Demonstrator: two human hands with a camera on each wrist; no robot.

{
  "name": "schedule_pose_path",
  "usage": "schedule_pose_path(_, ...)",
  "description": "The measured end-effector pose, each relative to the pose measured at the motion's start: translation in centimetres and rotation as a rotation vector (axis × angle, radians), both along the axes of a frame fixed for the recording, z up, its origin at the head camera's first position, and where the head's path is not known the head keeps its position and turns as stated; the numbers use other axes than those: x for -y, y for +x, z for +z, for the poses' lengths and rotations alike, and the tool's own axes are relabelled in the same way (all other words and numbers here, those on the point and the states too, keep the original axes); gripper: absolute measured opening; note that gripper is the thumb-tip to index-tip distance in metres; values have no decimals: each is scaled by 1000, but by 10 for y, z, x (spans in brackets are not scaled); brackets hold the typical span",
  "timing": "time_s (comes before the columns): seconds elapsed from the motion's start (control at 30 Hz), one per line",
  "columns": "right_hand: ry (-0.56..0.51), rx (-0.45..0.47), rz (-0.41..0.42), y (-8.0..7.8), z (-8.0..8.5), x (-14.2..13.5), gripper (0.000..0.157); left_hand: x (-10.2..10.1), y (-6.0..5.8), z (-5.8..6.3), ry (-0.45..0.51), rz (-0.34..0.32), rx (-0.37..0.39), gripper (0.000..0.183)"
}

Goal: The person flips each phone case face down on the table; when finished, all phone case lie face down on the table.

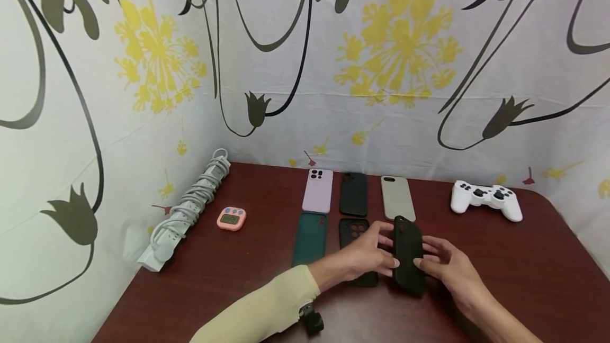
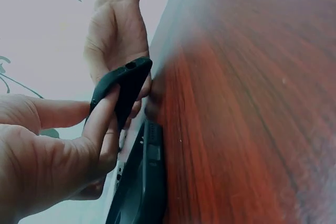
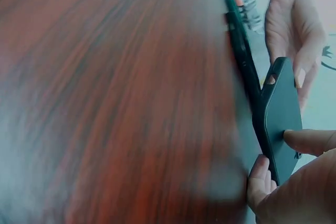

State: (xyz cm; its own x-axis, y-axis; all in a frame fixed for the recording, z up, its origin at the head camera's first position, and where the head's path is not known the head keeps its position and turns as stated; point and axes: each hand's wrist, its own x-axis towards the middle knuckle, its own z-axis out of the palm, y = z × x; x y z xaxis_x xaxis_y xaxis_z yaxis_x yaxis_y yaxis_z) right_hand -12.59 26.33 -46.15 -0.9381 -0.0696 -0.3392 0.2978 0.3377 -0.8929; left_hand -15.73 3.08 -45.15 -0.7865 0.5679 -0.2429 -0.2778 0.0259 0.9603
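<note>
A black phone case (image 1: pixel 408 255) is held up on its edge, tilted, between both hands over the table. My left hand (image 1: pixel 366 253) pinches its left edge; in the left wrist view the thumb and fingers (image 2: pixel 102 116) close on the case (image 2: pixel 123 85). On the opposite edge my right hand (image 1: pixel 450 266) holds it, the thumb on the broad face, as the right wrist view shows at the case (image 3: pixel 283 119). Under the left hand lies another black case (image 1: pixel 366 279) with several camera holes, partly covered by the hand. A beige case (image 1: pixel 398 200) lies just behind the held one.
A lilac case (image 1: pixel 317 192), a black case (image 1: pixel 353 195) and a teal case (image 1: pixel 310 240) lie left of the hands. A white game controller (image 1: pixel 486 200) is at the back right. Leftward are a pink timer (image 1: pixel 231 219) and a cord-wrapped power strip (image 1: pixel 190 205). Patterned cloth (image 1: pixel 295 78) hangs behind.
</note>
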Motion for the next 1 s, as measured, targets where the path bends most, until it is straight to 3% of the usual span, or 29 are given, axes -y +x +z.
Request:
schedule_pose_path(0.3,288,-174,4,-2,3,-2,81,-13,-2,5,-313,-39,-199,75)
schedule_pose_path(0.53,436,-291,35,-4,2,1,80,-10,-3,6,-635,-79,-528,79)
schedule_pose_path(0.77,490,-328,111,-5,-1,2,82,-13,0,4,-747,-63,-582,91)
schedule_pose_path(1.0,554,-329,176,-7,-1,-1,83,-21,4,5,-882,-106,-611,90)
